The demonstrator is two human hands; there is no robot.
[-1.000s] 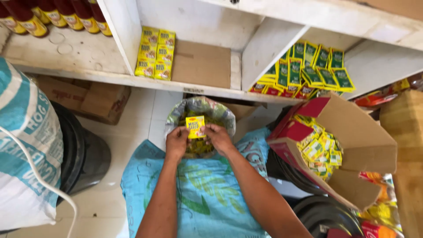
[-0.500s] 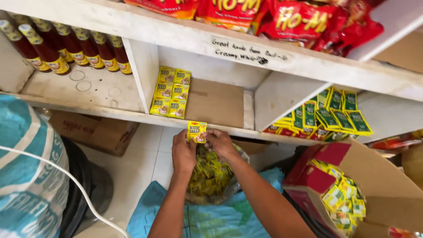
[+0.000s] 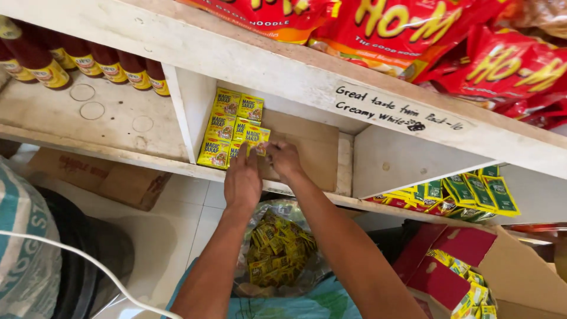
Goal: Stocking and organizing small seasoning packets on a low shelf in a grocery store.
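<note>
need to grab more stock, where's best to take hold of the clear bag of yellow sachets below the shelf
Grip the clear bag of yellow sachets by its loose plastic rim at the top, coming from above. Its mouth looks open and faces up, and the sides sag, so a side grip would likely spill the sachets.

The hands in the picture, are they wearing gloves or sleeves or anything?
No gloves. The left hand and right hand are bare, and both forearms are bare too, with no sleeve showing. I see no watch, bracelet or ring on them.
</note>
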